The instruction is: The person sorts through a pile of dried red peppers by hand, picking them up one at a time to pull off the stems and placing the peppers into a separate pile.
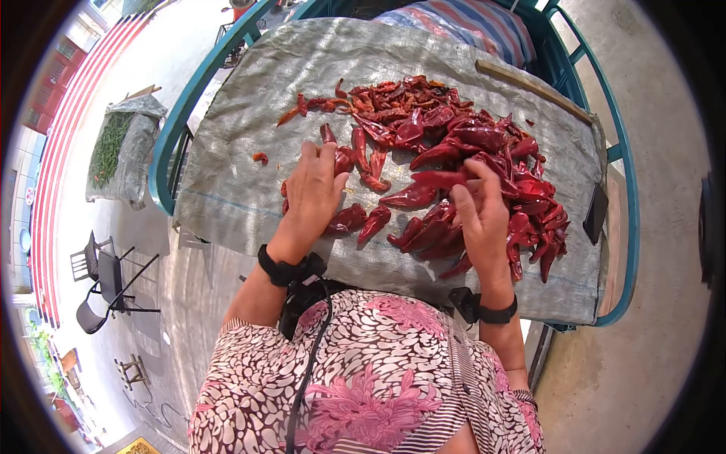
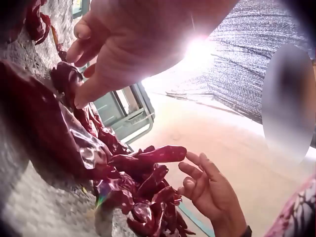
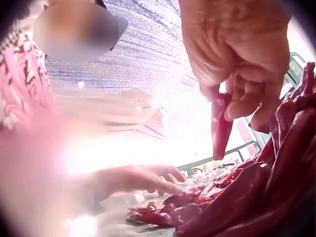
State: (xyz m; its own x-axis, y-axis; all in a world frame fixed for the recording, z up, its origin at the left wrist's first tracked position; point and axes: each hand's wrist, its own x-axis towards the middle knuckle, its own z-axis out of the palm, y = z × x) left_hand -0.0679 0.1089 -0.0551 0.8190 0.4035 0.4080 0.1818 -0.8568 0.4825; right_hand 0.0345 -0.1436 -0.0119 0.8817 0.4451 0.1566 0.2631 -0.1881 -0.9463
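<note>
A heap of dried red chilies (image 1: pixel 454 136) lies spread on a grey woven sack (image 1: pixel 249 151) over a teal cart. My left hand (image 1: pixel 321 155) rests flat on the sack at the heap's near-left edge, its fingers (image 2: pixel 81 34) touching a few loose chilies (image 2: pixel 66 79) without gripping any. My right hand (image 1: pixel 469 181) is at the near-right side of the heap and pinches one long red chili (image 1: pixel 431 179). In the right wrist view that chili (image 3: pixel 221 126) hangs point-down from the fingers (image 3: pixel 247 101), above the pile.
The cart's teal rail (image 1: pixel 170 144) rings the sack. A wooden stick (image 1: pixel 529 87) lies at the far right, with a striped cloth (image 1: pixel 469 23) behind it. A small black object (image 1: pixel 596 213) sits at the right edge. Below left are a sack of green chilies (image 1: pixel 113 147) and chairs (image 1: pixel 106 280).
</note>
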